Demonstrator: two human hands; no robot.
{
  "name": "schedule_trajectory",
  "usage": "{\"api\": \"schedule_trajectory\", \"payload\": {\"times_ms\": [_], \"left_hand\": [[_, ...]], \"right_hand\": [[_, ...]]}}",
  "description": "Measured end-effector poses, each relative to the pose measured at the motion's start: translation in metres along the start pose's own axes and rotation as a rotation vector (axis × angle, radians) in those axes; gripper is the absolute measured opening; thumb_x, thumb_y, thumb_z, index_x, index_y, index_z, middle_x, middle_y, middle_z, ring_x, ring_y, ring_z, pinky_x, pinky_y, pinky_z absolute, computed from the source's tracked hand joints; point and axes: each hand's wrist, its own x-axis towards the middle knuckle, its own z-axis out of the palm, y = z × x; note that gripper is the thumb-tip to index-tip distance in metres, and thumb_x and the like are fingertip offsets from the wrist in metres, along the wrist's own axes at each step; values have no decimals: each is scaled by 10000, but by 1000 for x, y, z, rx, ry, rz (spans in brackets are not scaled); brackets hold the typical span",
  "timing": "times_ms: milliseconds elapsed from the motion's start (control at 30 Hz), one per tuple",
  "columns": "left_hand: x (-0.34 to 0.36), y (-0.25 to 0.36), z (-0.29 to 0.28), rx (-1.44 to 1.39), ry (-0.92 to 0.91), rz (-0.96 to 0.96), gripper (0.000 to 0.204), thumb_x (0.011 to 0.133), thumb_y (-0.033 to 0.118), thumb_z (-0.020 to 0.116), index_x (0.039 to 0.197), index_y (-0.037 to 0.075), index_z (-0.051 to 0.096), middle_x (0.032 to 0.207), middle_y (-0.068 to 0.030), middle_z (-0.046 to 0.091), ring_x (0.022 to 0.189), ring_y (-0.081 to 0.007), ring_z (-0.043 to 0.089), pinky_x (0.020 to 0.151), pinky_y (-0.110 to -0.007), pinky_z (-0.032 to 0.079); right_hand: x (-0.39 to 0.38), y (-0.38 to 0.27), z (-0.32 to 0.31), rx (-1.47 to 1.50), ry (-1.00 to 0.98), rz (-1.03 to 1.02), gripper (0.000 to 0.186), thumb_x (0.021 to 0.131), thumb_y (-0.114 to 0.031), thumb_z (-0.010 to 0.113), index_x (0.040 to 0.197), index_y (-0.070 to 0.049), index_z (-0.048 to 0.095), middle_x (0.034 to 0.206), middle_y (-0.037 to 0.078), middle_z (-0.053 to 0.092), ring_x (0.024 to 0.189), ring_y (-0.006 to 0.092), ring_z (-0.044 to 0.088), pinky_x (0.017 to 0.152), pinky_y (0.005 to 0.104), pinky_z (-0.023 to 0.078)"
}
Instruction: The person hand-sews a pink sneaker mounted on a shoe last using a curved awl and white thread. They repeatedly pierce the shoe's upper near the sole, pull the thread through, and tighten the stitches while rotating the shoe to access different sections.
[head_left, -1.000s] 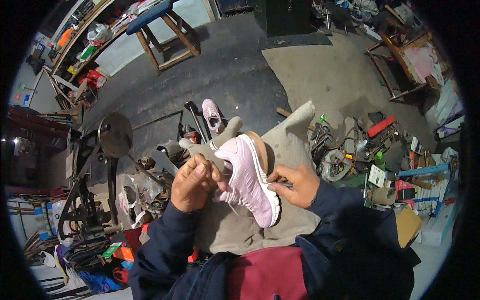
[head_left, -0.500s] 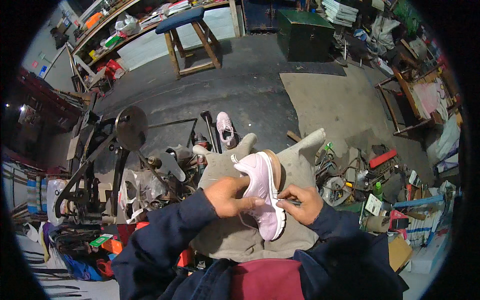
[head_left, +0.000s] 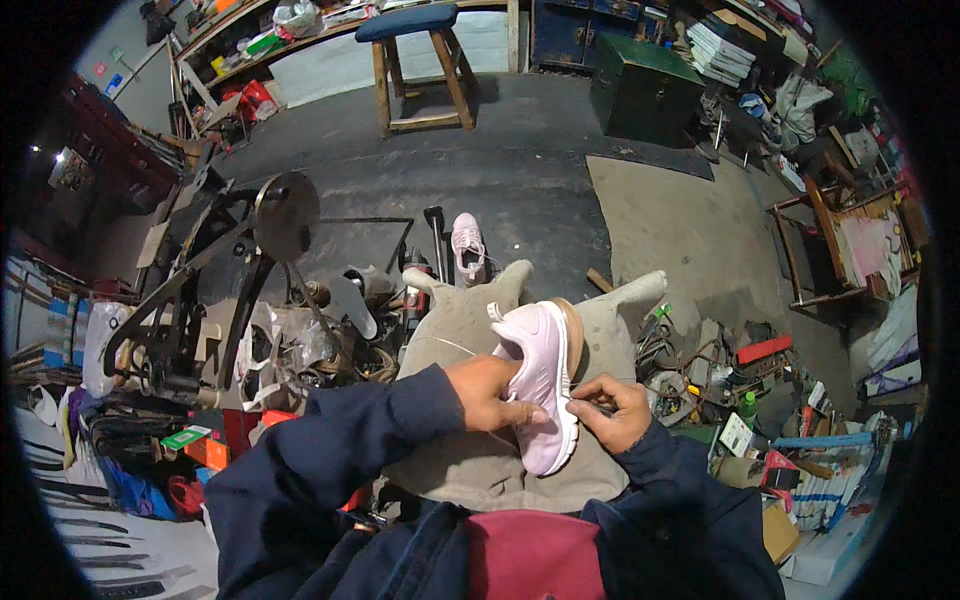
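My left hand (head_left: 485, 395) grips a pale pink sneaker (head_left: 530, 345) from the left, its fingers partly inside the opening and the thumb on the upper. The shoe lies on its side over a beige apron (head_left: 435, 350) on my lap, white sole toward the right, with a tan curved layer (head_left: 572, 335) along the heel end of the sole. My right hand (head_left: 605, 410) is closed at the white sole's right edge; what its fingertips hold is too small to make out. A thin pale thread crosses the apron. A second pink sneaker (head_left: 467, 240) rests beyond my lap.
An iron machine with a round disc (head_left: 285, 215) stands at left, amid bags and parts. Tools and scraps (head_left: 765, 350) crowd the right. Farther off are a wooden stool (head_left: 405, 25), a green metal chest (head_left: 640, 90), cluttered shelves and a wooden chair (head_left: 840, 240).
My left hand has gone from pinching beside the laces to gripping round the shoe. My right hand stays at the sole. The view has tilted up, showing more of the room.
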Motion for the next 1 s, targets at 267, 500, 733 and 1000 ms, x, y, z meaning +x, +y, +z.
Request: {"api": "schedule_trajectory", "payload": {"times_ms": [267,500,733,1000], "left_hand": [[-20,2,26,21,308,38,390,943,335,733,911,-48,670,664,-258,611,637,-460,646,579,-474,495],[-18,10,28,-54,316,-13,278,980,243,675,956,-32,700,690,-229,658,599,-375,674,596,-425,515],[-18,16,26,-46,286,-23,249,993,229,646,976,-12,708,707,-218,664,628,-370,680,622,-420,520],[-16,16,28,-57,273,-57,264,998,238,642,969,-16,703,718,-209,674,636,-352,692,626,-410,526]], "right_hand": [[1,-11,-7,-199,-38,-38,211,903,-154,777,1007,1,677,779,126,713,686,166,702,645,308,530],[13,-26,-1,-461,-111,-40,252,913,-188,718,1040,-31,568,808,213,675,774,443,673,679,467,517],[23,-19,-15,-201,-253,34,381,812,-183,824,1031,-11,565,934,246,691,929,437,682,783,470,523],[28,-28,-21,-543,-304,151,535,803,-469,820,1010,-8,646,896,241,716,893,437,706,782,494,552]]}}
